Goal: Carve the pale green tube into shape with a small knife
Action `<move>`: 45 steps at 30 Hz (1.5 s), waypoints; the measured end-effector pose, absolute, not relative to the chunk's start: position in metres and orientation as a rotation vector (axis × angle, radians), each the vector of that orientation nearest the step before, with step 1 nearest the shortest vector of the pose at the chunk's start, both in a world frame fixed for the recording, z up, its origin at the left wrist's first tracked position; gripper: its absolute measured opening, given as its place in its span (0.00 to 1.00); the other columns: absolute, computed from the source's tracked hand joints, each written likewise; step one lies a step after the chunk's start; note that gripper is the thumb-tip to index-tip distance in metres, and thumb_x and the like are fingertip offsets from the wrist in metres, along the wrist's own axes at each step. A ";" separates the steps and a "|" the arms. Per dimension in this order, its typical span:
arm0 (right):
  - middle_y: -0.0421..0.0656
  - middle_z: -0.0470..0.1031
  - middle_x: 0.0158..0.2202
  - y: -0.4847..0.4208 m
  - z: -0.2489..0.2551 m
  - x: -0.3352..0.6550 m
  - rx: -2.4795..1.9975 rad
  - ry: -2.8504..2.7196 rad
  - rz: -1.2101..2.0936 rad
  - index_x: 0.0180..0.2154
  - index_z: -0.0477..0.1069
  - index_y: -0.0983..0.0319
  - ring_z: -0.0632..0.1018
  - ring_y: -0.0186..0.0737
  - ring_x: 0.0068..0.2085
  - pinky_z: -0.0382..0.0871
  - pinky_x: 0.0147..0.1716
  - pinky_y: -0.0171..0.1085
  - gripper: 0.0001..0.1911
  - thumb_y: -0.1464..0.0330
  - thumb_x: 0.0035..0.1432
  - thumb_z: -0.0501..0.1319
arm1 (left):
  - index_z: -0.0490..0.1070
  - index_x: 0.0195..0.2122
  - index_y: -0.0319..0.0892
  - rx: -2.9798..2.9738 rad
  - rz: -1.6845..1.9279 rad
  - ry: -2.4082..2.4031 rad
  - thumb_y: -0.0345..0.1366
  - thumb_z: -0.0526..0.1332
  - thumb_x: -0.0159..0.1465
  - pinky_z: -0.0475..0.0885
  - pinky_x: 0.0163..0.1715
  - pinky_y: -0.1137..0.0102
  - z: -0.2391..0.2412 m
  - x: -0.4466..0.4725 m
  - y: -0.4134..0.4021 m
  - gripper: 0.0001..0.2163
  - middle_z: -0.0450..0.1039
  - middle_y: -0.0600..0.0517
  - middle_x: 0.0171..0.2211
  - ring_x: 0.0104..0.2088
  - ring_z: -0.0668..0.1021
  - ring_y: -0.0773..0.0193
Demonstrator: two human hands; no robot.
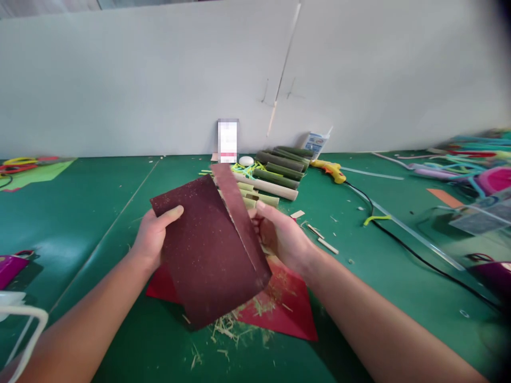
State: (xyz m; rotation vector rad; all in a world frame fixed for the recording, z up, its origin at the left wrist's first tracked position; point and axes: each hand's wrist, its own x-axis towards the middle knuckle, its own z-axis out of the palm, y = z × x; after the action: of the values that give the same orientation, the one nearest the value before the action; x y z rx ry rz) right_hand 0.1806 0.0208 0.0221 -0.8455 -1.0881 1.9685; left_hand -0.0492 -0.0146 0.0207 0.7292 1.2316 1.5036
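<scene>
A dark maroon sheet of sandpaper [203,250] is held up over the green table between my two hands. My left hand [154,236] grips its left edge, thumb on top and fingers hidden beneath. Along the right side a lighter reddish strip is partly torn away, still joined near the lower right corner. My right hand [279,231] is closed by that strip's right edge, its thumb and fingers pinching it. Under the sandpaper lies a red sheet [295,314], strewn with pale shavings [225,327].
Cut green bamboo tubes [279,165] lie behind my hands. A yellow hot glue gun [329,170] with a black cord is to the right. A phone [228,141] leans on the white wall. Scissors [24,164] are far left; coloured strips [459,157] pile far right.
</scene>
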 end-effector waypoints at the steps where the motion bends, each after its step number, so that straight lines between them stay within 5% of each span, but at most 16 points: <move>1: 0.40 0.73 0.27 0.018 0.024 0.180 -0.862 -1.106 1.994 0.29 0.72 0.60 0.70 0.36 0.27 0.63 0.27 0.35 0.16 0.53 0.49 0.62 | 0.74 0.39 0.39 0.712 1.526 1.230 0.37 0.68 0.50 0.76 0.27 0.63 0.021 -0.050 -0.013 0.16 0.78 0.47 0.31 0.28 0.79 0.53; 5: 0.40 0.72 0.24 0.012 0.029 0.179 -0.927 -1.142 1.992 0.25 0.70 0.60 0.71 0.36 0.24 0.62 0.24 0.35 0.12 0.58 0.46 0.66 | 0.74 0.40 0.39 0.703 1.624 1.233 0.36 0.68 0.50 0.76 0.27 0.66 0.023 -0.053 -0.010 0.16 0.79 0.48 0.31 0.27 0.79 0.55; 15: 0.36 0.64 0.20 0.031 0.016 0.187 -0.977 -1.026 1.190 0.22 0.67 0.60 0.61 0.30 0.20 0.53 0.20 0.34 0.13 0.59 0.48 0.65 | 0.74 0.41 0.39 0.737 1.944 1.232 0.34 0.69 0.48 0.76 0.34 0.64 0.013 -0.062 0.000 0.18 0.77 0.49 0.38 0.33 0.79 0.57; 24: 0.34 0.58 0.19 0.045 0.012 0.202 -0.978 -0.720 0.872 0.20 0.61 0.58 0.59 0.31 0.20 0.53 0.20 0.35 0.15 0.59 0.49 0.62 | 0.72 0.45 0.42 0.492 2.026 1.215 0.30 0.66 0.51 0.76 0.38 0.65 0.011 -0.075 0.010 0.19 0.76 0.51 0.44 0.41 0.78 0.58; 37: 0.36 0.64 0.25 0.001 0.024 0.178 -0.782 -1.079 0.994 0.27 0.67 0.58 0.62 0.32 0.27 0.57 0.27 0.34 0.08 0.63 0.55 0.59 | 0.69 0.42 0.39 0.397 2.103 1.223 0.26 0.64 0.53 0.75 0.39 0.70 0.036 -0.058 0.046 0.15 0.76 0.56 0.37 0.39 0.78 0.67; 45: 0.36 0.67 0.27 -0.007 0.023 0.177 -0.714 -1.137 1.046 0.30 0.68 0.58 0.65 0.32 0.29 0.60 0.30 0.33 0.06 0.64 0.57 0.58 | 0.68 0.42 0.36 0.703 1.783 1.237 0.37 0.56 0.60 0.71 0.35 0.75 0.043 0.053 0.123 0.12 0.76 0.50 0.37 0.38 0.77 0.69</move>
State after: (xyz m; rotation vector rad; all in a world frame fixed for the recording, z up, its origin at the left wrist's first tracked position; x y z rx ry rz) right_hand 0.1770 -0.0066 0.0233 -0.7140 -1.1365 1.0464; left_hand 0.0529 0.1226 0.0429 0.7029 1.2368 1.7832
